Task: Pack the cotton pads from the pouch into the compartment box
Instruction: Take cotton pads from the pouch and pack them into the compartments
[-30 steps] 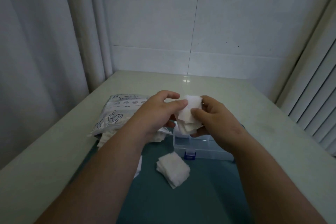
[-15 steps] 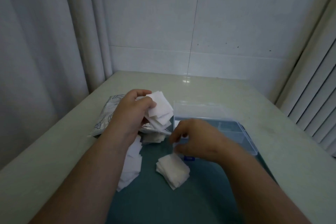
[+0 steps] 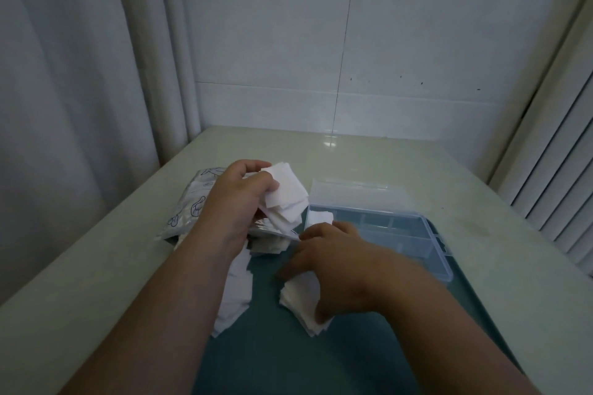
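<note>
Left of the open box (image 3: 440,254), the left hand (image 3: 238,199) gripped fanned pads (image 3: 286,199) above the pouch (image 3: 192,204); before the box, the right hand (image 3: 335,261) clasped a stack (image 3: 303,306); one pad (image 3: 319,218) lay in its left end

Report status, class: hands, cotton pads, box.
Left hand grips fanned cotton pads over pouch. Right hand on loose stack, grip unclear. Compartment box open, one pad inside. Nothing blocking.
</note>
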### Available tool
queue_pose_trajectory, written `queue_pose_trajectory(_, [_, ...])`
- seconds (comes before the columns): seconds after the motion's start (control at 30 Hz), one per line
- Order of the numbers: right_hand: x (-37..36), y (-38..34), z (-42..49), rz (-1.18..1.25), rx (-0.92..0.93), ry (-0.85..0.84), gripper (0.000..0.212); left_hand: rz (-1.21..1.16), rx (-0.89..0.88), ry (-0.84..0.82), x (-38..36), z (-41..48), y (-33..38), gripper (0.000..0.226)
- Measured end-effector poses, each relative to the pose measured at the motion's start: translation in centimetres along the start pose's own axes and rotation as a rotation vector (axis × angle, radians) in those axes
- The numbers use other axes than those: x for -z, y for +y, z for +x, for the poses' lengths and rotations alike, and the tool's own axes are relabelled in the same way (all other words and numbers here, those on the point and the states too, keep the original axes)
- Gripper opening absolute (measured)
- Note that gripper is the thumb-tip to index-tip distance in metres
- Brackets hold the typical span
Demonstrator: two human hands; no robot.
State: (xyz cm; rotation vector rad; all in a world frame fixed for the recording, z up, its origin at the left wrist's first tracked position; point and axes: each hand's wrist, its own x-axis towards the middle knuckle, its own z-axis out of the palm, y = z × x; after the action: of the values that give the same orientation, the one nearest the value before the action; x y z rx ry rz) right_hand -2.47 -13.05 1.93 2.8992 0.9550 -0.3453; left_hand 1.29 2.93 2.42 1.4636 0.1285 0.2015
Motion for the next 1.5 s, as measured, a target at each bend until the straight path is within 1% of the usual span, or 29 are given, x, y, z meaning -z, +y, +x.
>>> queue_pose_trajectory(0.1, [-0.1, -0.4, 0.3, -0.031, -0.042, -0.039, 0.073, 0.000, 0.005, -0.002, 0.0, 0.1, -0.1, 0.035])
queue_pose_trajectory(0.2, [-0.1, -1.0, 0.7, -0.047, -0.038, -0.043, 0.073, 0.013, 0.004, -0.007, 0.0, 0.2, -0.2, 0.036])
queue_pose_trajectory(0.47, [1.4, -1.4, -1.1, 0.005, -0.068, -0.045, 0.065, 0.017, 0.004, -0.010, 0.0, 0.3, -0.5, 0.036])
queue_pose_trajectory(0.63, [1.5, -1.4, -1.3, -0.014, -0.071, -0.068, 0.070, 0.018, 0.002, -0.011, 0.0, 0.3, -0.6, 0.033])
queue_pose_trajectory(0.8, [0.7, -1.3, -0.6, -0.061, -0.022, -0.064, 0.072, 0.008, 0.004, -0.013, 0.1, 0.3, -0.6, 0.029])
queue_pose_trajectory(0.97, [1.2, -1.4, -1.1, -0.005, -0.072, -0.074, 0.072, 0.016, -0.002, -0.012, 0.0, 0.4, -0.8, 0.031])
queue_pose_trajectory(1.2, [1.0, -1.5, -0.5, -0.091, -0.098, -0.080, 0.071, 0.028, 0.002, -0.015, 0.0, 0.4, -0.7, 0.032])
queue_pose_trajectory(1.37, [0.3, -1.5, 0.2, -0.164, -0.063, -0.057, 0.067, 0.035, 0.009, -0.017, 0.1, 0.4, -0.8, 0.034])
queue_pose_trajectory(1.5, [0.8, -1.6, -0.1, -0.244, -0.034, -0.050, 0.068, 0.025, 0.014, -0.014, -0.1, 0.3, -0.8, 0.030])
